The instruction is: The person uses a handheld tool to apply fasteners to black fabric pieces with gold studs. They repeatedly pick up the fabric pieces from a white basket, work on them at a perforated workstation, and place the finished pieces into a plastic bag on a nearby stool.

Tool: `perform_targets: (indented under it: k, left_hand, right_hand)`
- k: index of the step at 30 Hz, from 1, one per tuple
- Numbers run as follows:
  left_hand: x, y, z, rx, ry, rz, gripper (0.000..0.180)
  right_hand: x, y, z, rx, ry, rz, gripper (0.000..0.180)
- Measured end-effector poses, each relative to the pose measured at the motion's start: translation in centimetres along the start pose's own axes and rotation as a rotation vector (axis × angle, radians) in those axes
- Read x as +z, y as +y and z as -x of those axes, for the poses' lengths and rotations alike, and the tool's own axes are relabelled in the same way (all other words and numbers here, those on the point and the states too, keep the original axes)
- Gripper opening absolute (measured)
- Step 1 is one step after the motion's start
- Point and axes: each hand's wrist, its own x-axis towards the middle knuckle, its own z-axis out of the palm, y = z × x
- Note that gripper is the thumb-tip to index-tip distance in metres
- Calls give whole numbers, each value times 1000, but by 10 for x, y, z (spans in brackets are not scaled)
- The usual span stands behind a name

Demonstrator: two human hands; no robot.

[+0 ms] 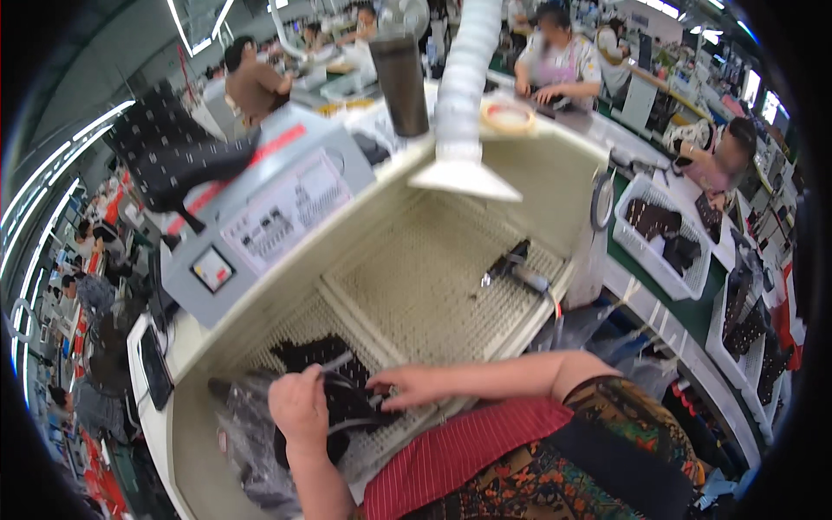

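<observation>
Left hand (299, 406) pinches one black shoe piece (334, 381), right hand (407, 386) spread flat on it, near bench edge (195, 451); far mesh surface (416, 277) open, one tool (516, 269).

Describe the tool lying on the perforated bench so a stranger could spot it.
Find the cream booth under the white ribbed duct. On its perforated floor, toward the right wall, lies a spray gun: dark and metallic, alone, apart from the black pieces under the hands.

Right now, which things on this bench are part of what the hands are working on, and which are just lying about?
In hand:
left hand
right hand
black shoe piece
clear plastic bag

Lying about:
spray gun
tape roll
dark tumbler
white basket
</observation>
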Motion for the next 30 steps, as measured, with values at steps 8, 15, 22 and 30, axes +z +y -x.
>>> perform_targets:
  k: [8,15,22,30]
  left_hand:
    - [-62,26,18,-255,356,-52,11]
    - [-17,27,-25,-279,119,-175,10]
    - [136,-32,-67,-305,-208,-55,22]
    - [315,-18,-78,-153,-491,-28,22]
  right_hand:
    - [13,-16,15,-139,-70,-168,51]
    - [3,-27,29,6,-138,-117,48]
    - [-35,28,54,549,72,-580,25]
    - [-103,82,101,710,297,134,26]
